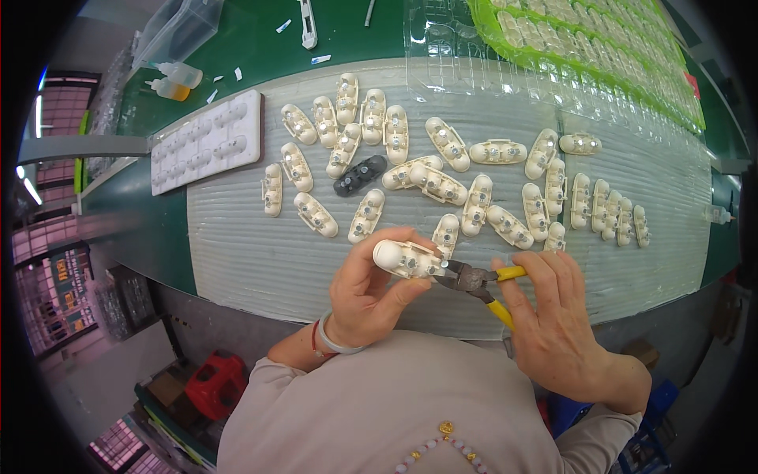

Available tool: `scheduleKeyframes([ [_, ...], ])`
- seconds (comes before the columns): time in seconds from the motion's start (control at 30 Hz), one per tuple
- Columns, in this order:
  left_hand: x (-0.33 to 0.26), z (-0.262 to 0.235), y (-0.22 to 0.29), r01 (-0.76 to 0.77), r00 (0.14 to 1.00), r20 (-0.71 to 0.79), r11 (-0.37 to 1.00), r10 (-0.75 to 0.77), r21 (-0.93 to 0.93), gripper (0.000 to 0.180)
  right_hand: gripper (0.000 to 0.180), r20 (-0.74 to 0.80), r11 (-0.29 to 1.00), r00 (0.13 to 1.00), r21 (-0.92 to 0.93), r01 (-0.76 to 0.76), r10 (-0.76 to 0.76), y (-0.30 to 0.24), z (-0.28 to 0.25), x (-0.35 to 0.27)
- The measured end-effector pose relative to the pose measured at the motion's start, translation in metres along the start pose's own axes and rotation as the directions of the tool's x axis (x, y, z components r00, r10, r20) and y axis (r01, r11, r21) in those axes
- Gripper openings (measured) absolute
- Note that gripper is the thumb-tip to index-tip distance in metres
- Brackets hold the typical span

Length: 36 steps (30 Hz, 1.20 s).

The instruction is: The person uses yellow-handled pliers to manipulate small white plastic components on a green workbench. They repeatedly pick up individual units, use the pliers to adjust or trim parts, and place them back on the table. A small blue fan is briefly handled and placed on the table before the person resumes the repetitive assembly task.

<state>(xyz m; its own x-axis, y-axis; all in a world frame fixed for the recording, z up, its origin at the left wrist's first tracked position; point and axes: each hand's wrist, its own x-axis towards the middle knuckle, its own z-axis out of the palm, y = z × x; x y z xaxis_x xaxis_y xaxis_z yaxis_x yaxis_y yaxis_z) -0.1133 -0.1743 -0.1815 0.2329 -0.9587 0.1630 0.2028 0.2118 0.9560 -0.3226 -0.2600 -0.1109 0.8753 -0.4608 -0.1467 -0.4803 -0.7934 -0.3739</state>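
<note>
Working over a ribbed mat [237,261] on a green tabletop [245,39], strewn midway with loose cream units [440,186], bare toward the near right corner. Holding one cream part [392,257] near the front edge in left fingers [404,295], yellow-handled cutters [472,277] at its end in right fingers [538,274].

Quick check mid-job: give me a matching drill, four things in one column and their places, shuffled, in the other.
Things:
1. Yellow-handled cutting pliers
2. Black oval piece
3. White rectangular tray
4. Cream oval piece with a rounded end toward the picture's left

Places:
A. At the left edge of the grey mat
B. In the left grip
C. In the right grip
D. On the mat, amid loose cream pieces

Right pairs: 1-C, 2-D, 3-A, 4-B
</note>
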Motion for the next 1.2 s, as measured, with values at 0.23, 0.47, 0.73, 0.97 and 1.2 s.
scheduleKeyframes([
  [0.23,-0.001,0.001,0.006,0.091,0.995,0.046,0.994,-0.089,-0.054,0.051,0.047,-0.023,1.000,1.000,-0.002,0.018,-0.018,0.003,0.000,0.000],
  [0.47,0.001,0.001,0.007,0.200,0.980,0.047,0.950,-0.194,-0.239,0.053,0.046,-0.053,1.000,0.999,-0.004,0.014,-0.014,0.001,0.000,-0.003],
  [0.73,0.001,0.001,0.007,0.257,0.965,0.068,0.964,-0.253,-0.064,0.059,0.043,-0.001,0.988,0.999,-0.150,0.036,-0.037,0.002,0.005,-0.005],
  [0.97,0.001,-0.004,0.007,0.288,0.955,0.103,0.954,-0.279,-0.089,0.067,0.048,0.004,0.983,0.999,0.178,0.035,-0.036,0.004,0.008,-0.003],
  [1.2,0.001,-0.002,0.003,0.192,0.981,0.054,0.977,-0.188,-0.094,0.069,0.052,0.027,0.956,1.000,0.293,0.003,-0.012,0.003,0.016,-0.004],
])
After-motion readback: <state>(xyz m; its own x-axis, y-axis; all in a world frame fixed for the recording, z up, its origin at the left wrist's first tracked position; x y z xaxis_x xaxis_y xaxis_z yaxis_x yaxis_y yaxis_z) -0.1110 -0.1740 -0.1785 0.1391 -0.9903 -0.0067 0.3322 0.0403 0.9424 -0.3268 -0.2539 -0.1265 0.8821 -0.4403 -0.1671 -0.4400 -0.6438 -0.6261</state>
